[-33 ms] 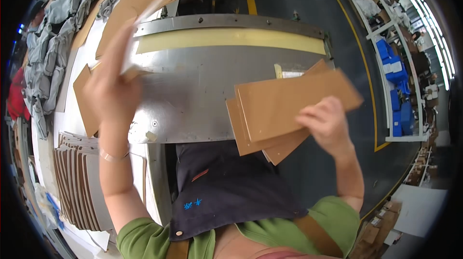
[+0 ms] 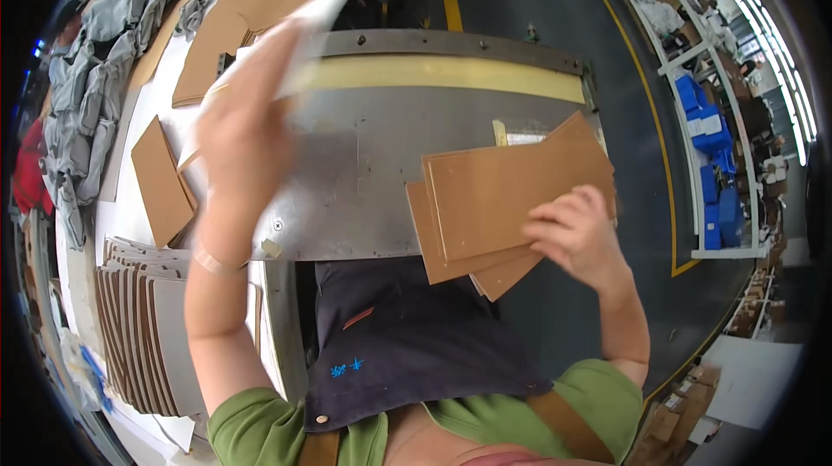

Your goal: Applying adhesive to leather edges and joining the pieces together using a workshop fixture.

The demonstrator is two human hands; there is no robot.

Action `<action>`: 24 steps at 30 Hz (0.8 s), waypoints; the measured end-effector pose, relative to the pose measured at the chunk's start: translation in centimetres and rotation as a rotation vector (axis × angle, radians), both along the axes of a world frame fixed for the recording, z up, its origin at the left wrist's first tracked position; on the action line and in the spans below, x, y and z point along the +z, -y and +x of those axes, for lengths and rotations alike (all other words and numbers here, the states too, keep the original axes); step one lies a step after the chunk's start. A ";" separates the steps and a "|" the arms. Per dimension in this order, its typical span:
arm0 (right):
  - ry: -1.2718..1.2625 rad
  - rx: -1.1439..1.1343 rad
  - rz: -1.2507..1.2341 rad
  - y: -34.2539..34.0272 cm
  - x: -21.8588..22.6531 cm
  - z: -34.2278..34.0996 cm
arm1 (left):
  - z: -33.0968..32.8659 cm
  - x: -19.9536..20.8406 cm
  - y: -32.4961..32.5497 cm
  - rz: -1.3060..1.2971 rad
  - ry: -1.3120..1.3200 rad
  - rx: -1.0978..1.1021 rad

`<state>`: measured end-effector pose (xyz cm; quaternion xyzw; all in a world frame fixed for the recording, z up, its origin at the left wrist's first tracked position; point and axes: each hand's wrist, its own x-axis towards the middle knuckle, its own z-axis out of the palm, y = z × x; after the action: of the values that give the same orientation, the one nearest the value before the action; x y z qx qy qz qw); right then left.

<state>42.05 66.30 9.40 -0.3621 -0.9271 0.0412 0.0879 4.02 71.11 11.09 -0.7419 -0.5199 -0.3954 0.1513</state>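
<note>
My left hand [image 2: 243, 149] is blurred above the left side of the metal surface [image 2: 347, 197], a pale sheet [image 2: 328, 17] streaking out beyond it; I cannot tell whether those fingers grip it. My right hand [image 2: 585, 236] lies with bent fingers on the overlapping brown card pieces [image 2: 490, 197], which jut past the surface's near edge at right; whether I pinch them, I cannot tell. Grey-faced boards [image 2: 139, 336] lean in a row at my left.
</note>
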 end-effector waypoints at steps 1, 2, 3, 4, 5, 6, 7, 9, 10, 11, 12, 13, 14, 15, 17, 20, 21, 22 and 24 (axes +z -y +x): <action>0.002 0.003 0.009 -0.1 0.2 0.0 | 3.0 -1.0 -2.1 -0.007 -0.036 -0.064; -0.078 -0.005 -0.054 -0.4 0.3 -0.1 | 6.0 -2.4 -3.8 -0.078 -0.038 -0.142; -0.166 0.006 -0.118 -0.7 0.6 -0.8 | 8.4 -3.6 -4.7 -0.153 -0.070 -0.192; -0.174 0.023 -0.115 -1.4 0.5 -1.5 | 10.8 -4.1 -4.8 -0.445 -0.144 -0.233; -0.253 0.022 -0.136 -2.6 0.5 -2.3 | 13.1 -4.9 -4.9 -0.537 -0.318 -0.268; -0.331 0.017 -0.157 -3.9 0.3 -2.9 | 14.6 -6.0 -4.9 -0.627 -0.494 -0.307; -0.352 0.008 -0.123 -5.2 0.0 -3.7 | 14.4 -7.1 -4.9 -0.623 -0.496 -0.295; -0.397 -0.030 -0.113 -8.4 -1.6 -4.5 | 12.6 -8.6 -5.0 -0.559 -0.439 -0.337; -0.438 -0.078 -0.113 -9.8 -2.9 -5.1 | 11.1 -8.9 -5.2 -0.525 -0.505 -0.220; -0.445 -0.087 -0.110 -11.0 -3.9 -5.7 | 9.8 -8.6 -5.2 -0.542 -0.525 -0.116; -0.334 -0.113 -0.044 -12.1 -5.0 -6.4 | 8.7 -8.2 -5.1 -0.558 -0.543 -0.013; -0.222 -0.130 0.018 -12.8 -6.0 -7.2 | 7.5 -8.0 -4.9 -0.559 -0.549 -0.012; -0.230 -0.128 0.018 -13.2 -6.6 -7.7 | 6.4 -7.6 -4.6 -0.640 -0.479 -0.040; -0.084 -0.159 0.057 -13.6 -7.1 -8.2 | 5.9 -7.6 -4.5 -0.721 -0.407 -0.069; 0.061 -0.182 0.089 -14.1 -7.5 -8.8 | 5.4 -8.4 -4.0 -0.660 -0.420 -0.065; 0.087 -0.188 0.073 -15.3 -7.6 -8.5 | 5.1 -8.9 -5.5 -0.581 -0.418 -0.060; 0.064 -0.202 0.099 -16.3 -8.0 -8.5 | 5.1 -8.9 -6.2 -0.559 -0.410 -0.054; 0.042 -0.223 0.125 -16.8 -8.3 -8.6 | 5.2 -8.7 -6.5 -0.564 -0.408 -0.060; 0.032 -0.212 0.200 -16.6 -8.8 -8.7 | 5.4 -8.1 -6.8 -0.640 -0.526 -0.008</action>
<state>33.37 82.89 0.56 -0.4482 -0.8843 -0.0666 0.1128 9.45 77.86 2.99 -0.8292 -0.5574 -0.0111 0.0392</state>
